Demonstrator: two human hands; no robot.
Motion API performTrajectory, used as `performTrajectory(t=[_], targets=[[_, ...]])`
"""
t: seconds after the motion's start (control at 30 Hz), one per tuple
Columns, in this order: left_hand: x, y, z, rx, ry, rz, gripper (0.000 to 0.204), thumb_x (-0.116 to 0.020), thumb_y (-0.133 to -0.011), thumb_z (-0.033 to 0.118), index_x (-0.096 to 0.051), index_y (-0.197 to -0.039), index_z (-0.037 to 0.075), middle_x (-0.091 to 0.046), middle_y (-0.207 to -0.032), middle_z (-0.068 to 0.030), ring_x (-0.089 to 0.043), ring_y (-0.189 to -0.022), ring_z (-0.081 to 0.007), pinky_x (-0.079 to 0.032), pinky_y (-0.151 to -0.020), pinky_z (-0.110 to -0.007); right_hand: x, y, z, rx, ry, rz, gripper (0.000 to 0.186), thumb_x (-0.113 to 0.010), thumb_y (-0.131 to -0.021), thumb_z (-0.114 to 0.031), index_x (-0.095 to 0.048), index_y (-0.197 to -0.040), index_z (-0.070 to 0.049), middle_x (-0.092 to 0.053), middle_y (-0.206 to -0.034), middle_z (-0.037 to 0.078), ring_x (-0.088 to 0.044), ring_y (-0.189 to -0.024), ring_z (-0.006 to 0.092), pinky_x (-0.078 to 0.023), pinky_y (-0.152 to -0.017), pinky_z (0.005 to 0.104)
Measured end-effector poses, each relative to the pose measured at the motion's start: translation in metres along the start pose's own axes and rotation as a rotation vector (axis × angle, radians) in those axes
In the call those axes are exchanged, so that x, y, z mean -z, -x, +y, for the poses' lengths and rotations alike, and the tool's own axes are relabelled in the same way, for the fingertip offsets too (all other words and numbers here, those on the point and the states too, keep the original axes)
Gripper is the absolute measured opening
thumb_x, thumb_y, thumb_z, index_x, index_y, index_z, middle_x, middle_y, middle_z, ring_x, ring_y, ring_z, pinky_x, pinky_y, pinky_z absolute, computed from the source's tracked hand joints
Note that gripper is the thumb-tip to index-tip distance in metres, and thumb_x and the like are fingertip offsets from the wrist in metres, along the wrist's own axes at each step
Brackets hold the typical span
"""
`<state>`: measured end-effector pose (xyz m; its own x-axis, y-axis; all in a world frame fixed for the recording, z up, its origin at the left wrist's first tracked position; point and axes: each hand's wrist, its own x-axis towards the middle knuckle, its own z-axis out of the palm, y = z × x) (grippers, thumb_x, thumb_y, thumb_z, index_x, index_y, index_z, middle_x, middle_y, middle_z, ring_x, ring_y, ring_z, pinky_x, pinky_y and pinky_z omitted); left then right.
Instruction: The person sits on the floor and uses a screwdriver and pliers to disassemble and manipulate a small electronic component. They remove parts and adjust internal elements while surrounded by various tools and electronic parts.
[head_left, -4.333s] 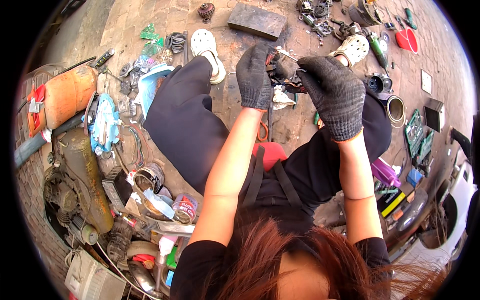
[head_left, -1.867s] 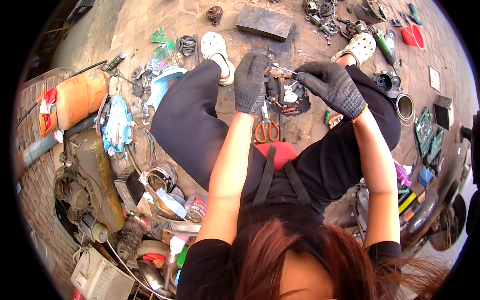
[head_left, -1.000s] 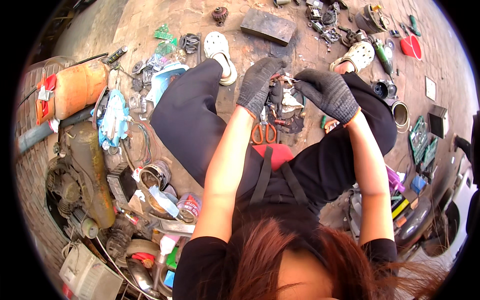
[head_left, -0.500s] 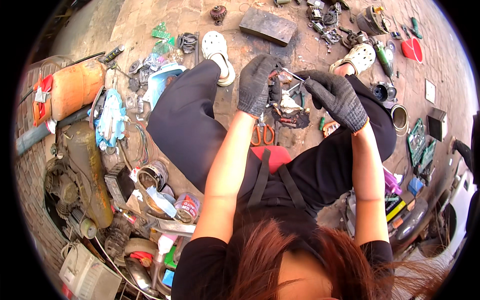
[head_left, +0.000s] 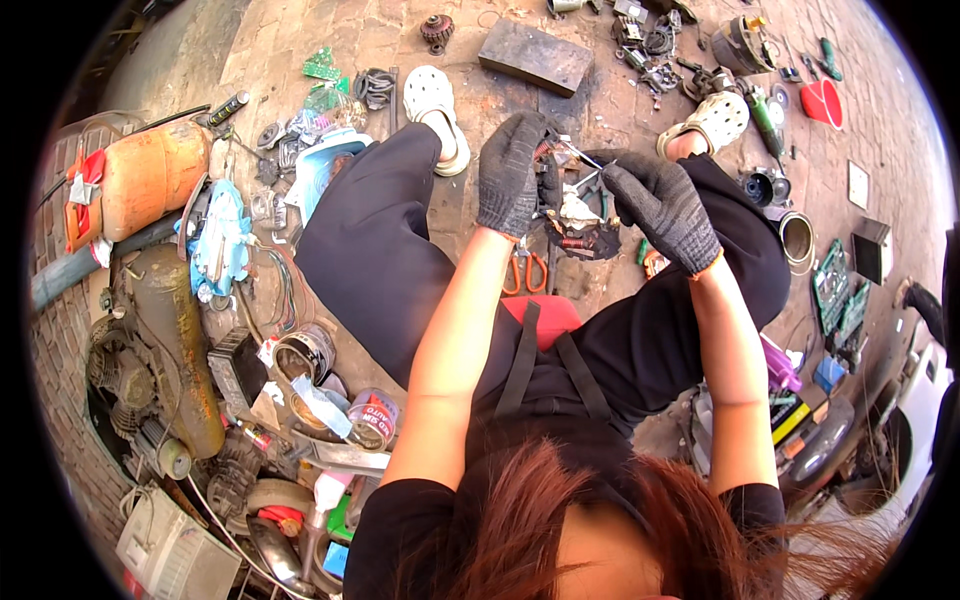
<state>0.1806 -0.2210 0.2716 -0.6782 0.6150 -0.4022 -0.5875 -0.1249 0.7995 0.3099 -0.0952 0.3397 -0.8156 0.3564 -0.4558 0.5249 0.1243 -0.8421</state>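
Note:
Both hands wear dark grey knit gloves and work close together above the ground between my knees. My left hand is closed around a small dark part with copper-red bits, mostly hidden by the glove. A thin shiny metal rod reaches from the pinched fingers of my right hand toward that part; whether it has a handle is hidden. Below the hands lies a dark, ragged piece with copper windings, beside a crumpled whitish scrap. Orange-handled scissors lie nearer to me.
A dark metal block lies ahead, with a geared rotor to its left. Motor parts and a red container sit at the far right. An orange gas cylinder and cans stand left.
My right hand has shifted slightly left and down, and the metal rod now points more steeply. The left hand keeps its grip with little movement.

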Motion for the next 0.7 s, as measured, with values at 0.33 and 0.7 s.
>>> performTrajectory(t=[0.33,0.7], targets=[[0.006,0.002,-0.006,0.076,0.100,0.027,0.021,-0.050,-0.093,0.023,-0.059,-0.090,0.004,-0.053,-0.061,-0.0012,-0.047,-0.040,-0.0078,-0.035,-0.035,-0.022,-0.022,-0.004,0.008,0.307,0.269,0.151,0.031,-0.054,-0.089,-0.018,-0.059,-0.117,-0.007,-0.063,-0.102,0.020,-0.063,-0.093,0.0339,-0.049,-0.079,0.0373],[0.010,0.002,-0.012,0.121,0.003,0.040,0.024,-0.050,-0.094,0.026,-0.061,-0.093,0.004,-0.053,-0.061,-0.0017,-0.045,-0.040,-0.0079,-0.034,-0.034,-0.023,-0.028,-0.008,0.014,0.325,0.804,0.162,0.045,-0.062,-0.079,-0.016,-0.056,-0.123,-0.014,-0.066,-0.089,0.017,-0.065,-0.081,0.0328,-0.050,-0.067,0.0384]])
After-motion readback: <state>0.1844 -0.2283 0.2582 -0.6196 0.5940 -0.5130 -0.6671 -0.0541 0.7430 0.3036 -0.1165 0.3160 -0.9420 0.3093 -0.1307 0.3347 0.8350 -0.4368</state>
